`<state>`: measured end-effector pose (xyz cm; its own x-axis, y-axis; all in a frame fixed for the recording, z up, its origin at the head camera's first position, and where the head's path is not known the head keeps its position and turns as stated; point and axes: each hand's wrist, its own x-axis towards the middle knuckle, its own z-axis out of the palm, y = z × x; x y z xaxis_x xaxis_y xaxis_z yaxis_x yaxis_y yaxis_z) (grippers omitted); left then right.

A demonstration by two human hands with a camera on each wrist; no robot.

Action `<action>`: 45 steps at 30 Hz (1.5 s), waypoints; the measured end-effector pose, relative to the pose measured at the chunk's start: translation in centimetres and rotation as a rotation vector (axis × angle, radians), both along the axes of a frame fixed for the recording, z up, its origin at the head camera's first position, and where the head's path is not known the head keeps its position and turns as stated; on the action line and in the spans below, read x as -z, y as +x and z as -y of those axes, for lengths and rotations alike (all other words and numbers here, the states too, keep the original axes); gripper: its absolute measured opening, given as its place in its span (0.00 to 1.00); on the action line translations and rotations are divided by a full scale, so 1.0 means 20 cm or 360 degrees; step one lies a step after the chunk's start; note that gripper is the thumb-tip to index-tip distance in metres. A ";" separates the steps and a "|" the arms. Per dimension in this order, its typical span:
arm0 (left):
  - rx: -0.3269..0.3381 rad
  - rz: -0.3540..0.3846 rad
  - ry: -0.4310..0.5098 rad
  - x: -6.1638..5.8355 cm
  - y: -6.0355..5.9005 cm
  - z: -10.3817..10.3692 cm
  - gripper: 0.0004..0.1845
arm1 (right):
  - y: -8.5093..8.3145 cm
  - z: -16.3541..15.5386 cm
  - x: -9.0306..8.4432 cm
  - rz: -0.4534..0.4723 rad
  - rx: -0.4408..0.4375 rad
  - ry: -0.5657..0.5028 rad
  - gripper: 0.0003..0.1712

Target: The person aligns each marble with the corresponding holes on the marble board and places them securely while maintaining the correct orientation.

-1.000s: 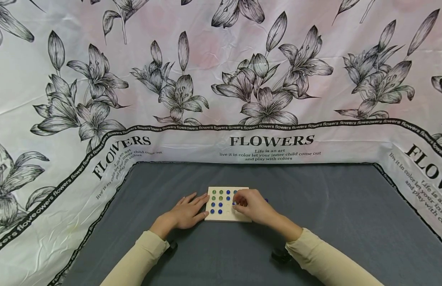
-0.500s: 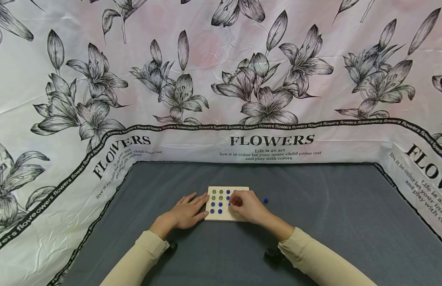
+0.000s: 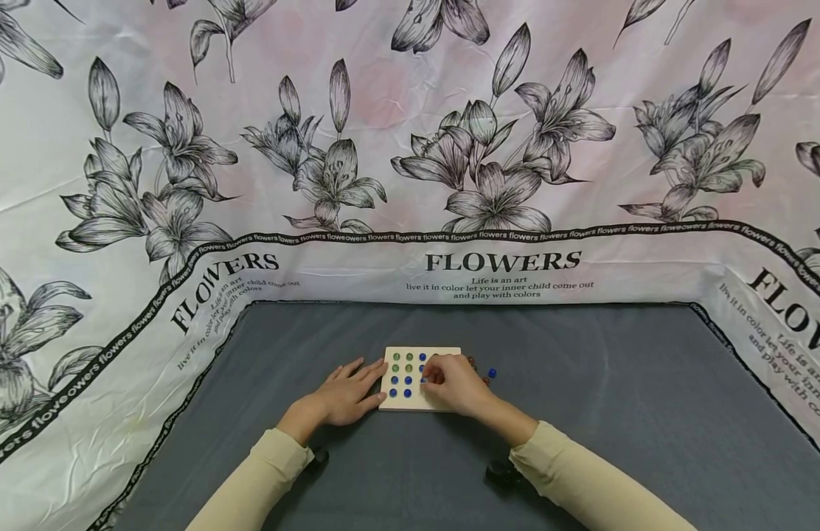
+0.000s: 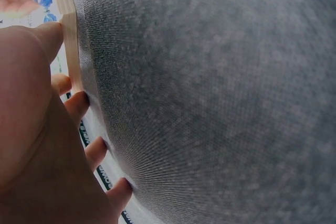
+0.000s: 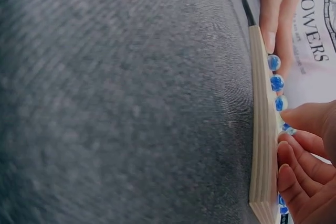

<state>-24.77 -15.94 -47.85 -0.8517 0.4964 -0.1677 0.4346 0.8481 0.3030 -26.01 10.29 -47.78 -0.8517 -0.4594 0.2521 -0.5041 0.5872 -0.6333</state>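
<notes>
A small wooden board point(image 3: 410, 402) lies on the grey cloth, its holes holding green marbles point(image 3: 402, 357) and blue marbles point(image 3: 400, 380). My left hand point(image 3: 349, 389) lies flat on the cloth with straight fingers against the board's left edge point(image 4: 69, 35). My right hand point(image 3: 450, 382) hovers over the board's right half with curled fingers. In the right wrist view its fingertips point(image 5: 300, 121) pinch a blue marble point(image 5: 288, 129) just above the board point(image 5: 262, 145), beside a row of seated blue marbles point(image 5: 276, 83).
One loose blue marble point(image 3: 492, 373) sits on the cloth right of the board. The grey mat point(image 3: 616, 383) is bordered by white floral fabric point(image 3: 410, 147) at the back and on both sides.
My right hand has slid leftward across the board, uncovering the loose blue marble on the cloth. The left hand and the board have stayed put.
</notes>
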 end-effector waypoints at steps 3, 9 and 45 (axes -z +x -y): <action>-0.0001 0.0006 0.0004 0.00 0.00 0.00 0.34 | 0.01 0.01 0.01 -0.0016 0.0019 0.0025 0.04; 0.0002 0.0003 0.0001 0.00 0.00 0.00 0.34 | 0.01 0.02 0.01 -0.0031 0.0040 0.0063 0.03; 0.0019 0.0013 -0.0057 -0.08 0.03 -0.02 0.34 | 0.16 -0.17 -0.10 -0.0140 -0.0224 0.0028 0.11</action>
<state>-24.21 -15.57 -46.27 -0.8442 0.5002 -0.1925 0.4426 0.8532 0.2759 -22.83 13.60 -45.88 -0.7537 -0.5775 0.3137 -0.6352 0.5177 -0.5731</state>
